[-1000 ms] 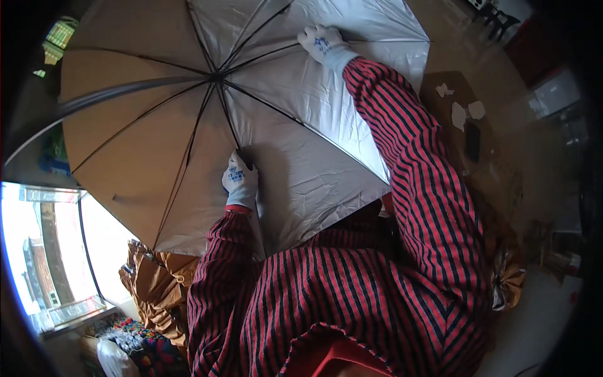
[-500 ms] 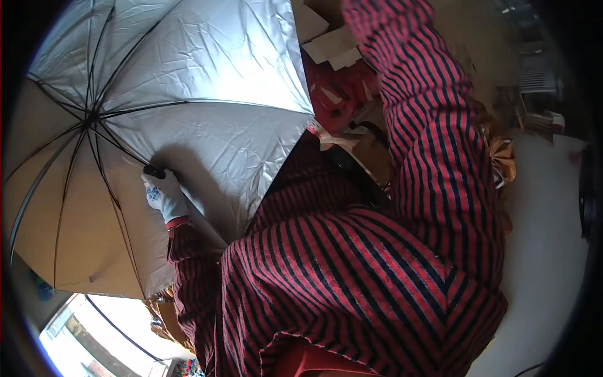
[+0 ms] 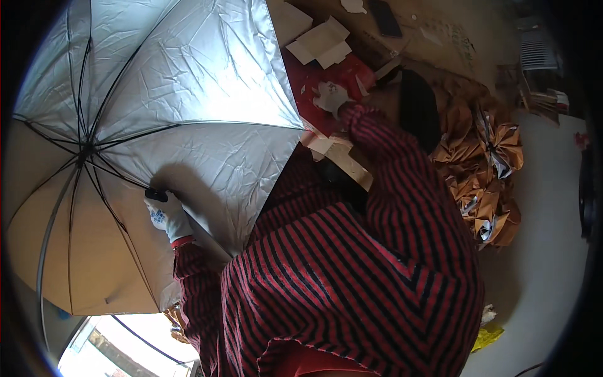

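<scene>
An opened umbrella (image 3: pixel 245 81) with a silvery inside and thin black ribs fills the left side. My left hand (image 3: pixel 168 217), in a white glove with blue marks on it, is closed round the umbrella's short black handle (image 3: pixel 156 195). Beyond the umbrella's right edge, my right hand (image 3: pixel 331 98), also in a white glove, lies on or just over a glossy red sheet or bag (image 3: pixel 308 94). How its fingers are set cannot be made out. Pale cardboard pieces (image 3: pixel 320 43) lie just past the red thing.
A dark phone (image 3: pixel 384 19) lies on the brown surface at the far side. Right of my right arm are a dark rounded thing (image 3: pixel 419 110) and crumpled brown bundles (image 3: pixel 483 157). Something yellow (image 3: pixel 488 338) is at lower right, a bright window (image 3: pixel 119 352) at lower left.
My right arm has come down from the top edge, bringing the hand to the red thing. The umbrella's hub has shifted slightly down in the view; my left hand keeps hold of the handle.
</scene>
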The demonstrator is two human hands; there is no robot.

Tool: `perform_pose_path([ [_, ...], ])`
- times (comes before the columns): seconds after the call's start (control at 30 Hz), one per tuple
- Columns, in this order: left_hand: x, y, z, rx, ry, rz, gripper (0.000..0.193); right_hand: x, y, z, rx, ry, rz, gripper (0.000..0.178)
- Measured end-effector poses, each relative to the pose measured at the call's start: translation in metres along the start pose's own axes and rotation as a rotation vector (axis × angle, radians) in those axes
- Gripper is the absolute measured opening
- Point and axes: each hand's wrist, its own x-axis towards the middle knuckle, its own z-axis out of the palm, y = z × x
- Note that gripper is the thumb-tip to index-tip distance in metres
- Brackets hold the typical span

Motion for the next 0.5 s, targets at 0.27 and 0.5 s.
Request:
perform_pose_path([
  [0.27, 0.001, 0.012, -0.014, 0.008, -0.108, -0.109, 0.045, 0.002, -0.002, 0.014, 0.066, 0.281, 0.251, 0.038],
  [0.5, 0.001, 0.012, -0.026, 0.005, -0.085, -0.105, 0.045, 0.023, 0.077, 0.031, -0.232, 0.2, 0.222, 0.036],
])
